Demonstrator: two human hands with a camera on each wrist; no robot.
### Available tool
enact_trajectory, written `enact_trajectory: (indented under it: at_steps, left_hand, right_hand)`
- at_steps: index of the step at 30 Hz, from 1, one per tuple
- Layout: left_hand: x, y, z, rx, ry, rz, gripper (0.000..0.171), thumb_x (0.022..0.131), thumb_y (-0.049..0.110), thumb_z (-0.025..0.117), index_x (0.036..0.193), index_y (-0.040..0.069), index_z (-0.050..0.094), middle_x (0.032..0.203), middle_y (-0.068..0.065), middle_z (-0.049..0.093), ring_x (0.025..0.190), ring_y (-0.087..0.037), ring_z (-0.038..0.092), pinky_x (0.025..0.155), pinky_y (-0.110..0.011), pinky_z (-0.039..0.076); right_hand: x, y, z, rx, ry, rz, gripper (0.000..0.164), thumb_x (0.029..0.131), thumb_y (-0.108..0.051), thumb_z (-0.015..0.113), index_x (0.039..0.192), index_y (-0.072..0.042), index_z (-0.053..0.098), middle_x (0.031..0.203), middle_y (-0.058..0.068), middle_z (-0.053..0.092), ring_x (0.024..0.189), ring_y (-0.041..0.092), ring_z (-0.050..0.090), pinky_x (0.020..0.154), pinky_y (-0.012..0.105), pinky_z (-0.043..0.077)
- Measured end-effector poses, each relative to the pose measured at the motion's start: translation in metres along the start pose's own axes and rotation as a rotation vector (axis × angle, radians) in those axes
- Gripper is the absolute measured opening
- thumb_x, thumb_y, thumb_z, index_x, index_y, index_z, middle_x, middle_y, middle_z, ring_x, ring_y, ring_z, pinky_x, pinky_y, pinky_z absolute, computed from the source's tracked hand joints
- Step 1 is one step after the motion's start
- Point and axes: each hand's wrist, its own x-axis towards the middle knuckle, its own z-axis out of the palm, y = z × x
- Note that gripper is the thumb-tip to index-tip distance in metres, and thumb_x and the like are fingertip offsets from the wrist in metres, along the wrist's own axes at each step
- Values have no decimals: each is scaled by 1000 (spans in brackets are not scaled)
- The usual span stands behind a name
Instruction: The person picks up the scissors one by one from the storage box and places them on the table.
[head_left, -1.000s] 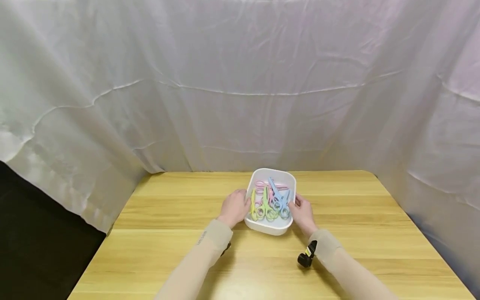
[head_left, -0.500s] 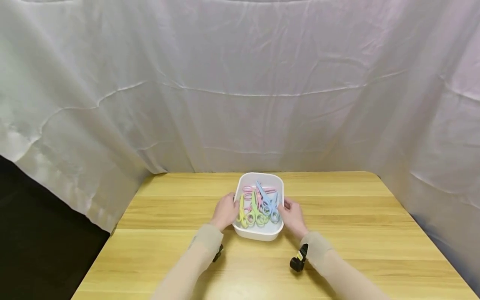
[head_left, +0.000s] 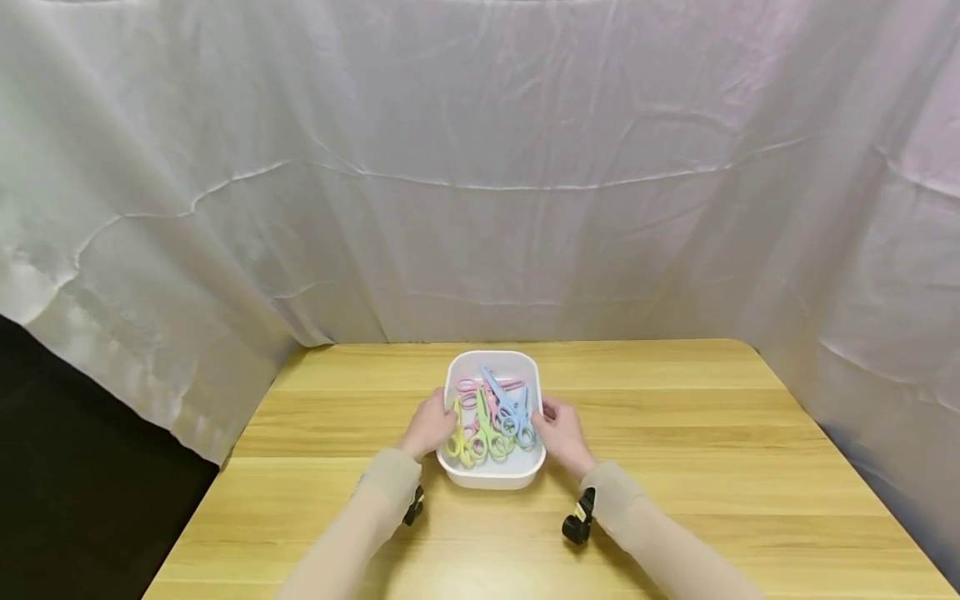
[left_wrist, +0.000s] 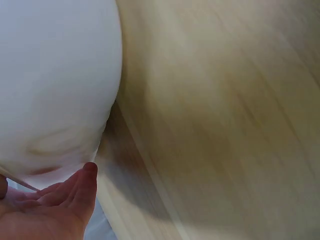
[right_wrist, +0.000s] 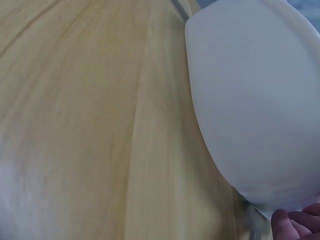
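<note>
We find the rectangular, round-cornered white tray (head_left: 491, 478) over the wood-grained, yellow-brown counter (head_left: 697, 475), a little left of the midpoint of the far edge, nearer that edge than the near one and well apart from both side edges. Whether its base touches the counter we cannot tell.

The left hand (head_left: 429, 427) is partly closed and grips the tray's left wall, thumb at the rim, fingers along the outside. The right hand (head_left: 561, 435) is likewise partly closed, pinching the right wall with the thumb at the rim. In each wrist view we see the fingertips at the tray's outer wall.

Inside the tray we record scissors in four colours, lying loosely together: yellow scissors (head_left: 457, 410) along the left wall, just beside the left thumb; light-green scissors (head_left: 482, 410) near the middle, handles toward the near wall; light-blue scissors (head_left: 496, 387) on the right, their handles near the right thumb; and pink scissors (head_left: 491, 385) toward the far wall, partly covered. The number of pairs of each colour we cannot establish.

A black wrist device (head_left: 577, 523) sits at the right sleeve. Beyond the far edge hangs a creased grey fabric curtain (head_left: 525, 242).
</note>
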Motion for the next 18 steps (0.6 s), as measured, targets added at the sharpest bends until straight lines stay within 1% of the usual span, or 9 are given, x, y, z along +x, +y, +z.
enact_trajectory:
  at_steps: [5, 8, 10, 14, 15, 18]
  left_hand:
    - [-1, 0, -5, -23, -22, -56, 54, 95, 0, 46, 148, -7, 35, 110, -22, 62, 82, -22, 63, 69, -33, 59]
    - [0, 0, -6, -9, -10, -69, 56, 93, -2, 46, 147, -9, 34, 112, -24, 60, 87, -27, 63, 75, -36, 59]
    - [1, 0, -6, 20, 8, -86, 61, 92, -2, 46, 150, -9, 30, 123, -27, 58, 98, -30, 62, 83, -39, 59]
    - [1, -3, -5, 70, 28, -117, 71, 91, -3, 47, 154, -11, 17, 140, -33, 49, 114, -37, 59, 93, -45, 57]
    - [2, -4, -4, 79, 31, -129, 73, 91, -2, 47, 155, -10, 14, 142, -34, 48, 115, -37, 59, 92, -44, 57]
    - [3, -5, -3, 79, 25, -142, 74, 91, -3, 48, 156, -9, 12, 135, -33, 52, 105, -35, 62, 81, -41, 60]
  right_hand:
    - [-1, -3, 6, -10, -20, -2, 46, 95, -2, 50, 139, 12, 50, 136, 35, 57, 127, 45, 58, 104, 47, 51]
    - [-1, -5, 9, -17, -20, 13, 45, 96, -3, 51, 139, 10, 51, 135, 33, 58, 126, 44, 59, 103, 46, 51]
    - [-2, -6, 11, -17, -21, 18, 45, 95, -3, 52, 139, 9, 52, 135, 32, 59, 125, 43, 60, 103, 46, 52]
    - [-3, -7, 15, -22, -29, 13, 45, 95, -3, 52, 139, 9, 52, 134, 31, 60, 123, 41, 62, 102, 45, 53]
    - [-3, -7, 15, -22, -32, 10, 45, 95, -3, 52, 139, 9, 52, 134, 31, 61, 123, 41, 62, 102, 45, 53]
    - [-3, -6, 16, -26, -30, 12, 45, 96, -4, 52, 139, 9, 51, 135, 30, 60, 124, 40, 62, 103, 45, 52]
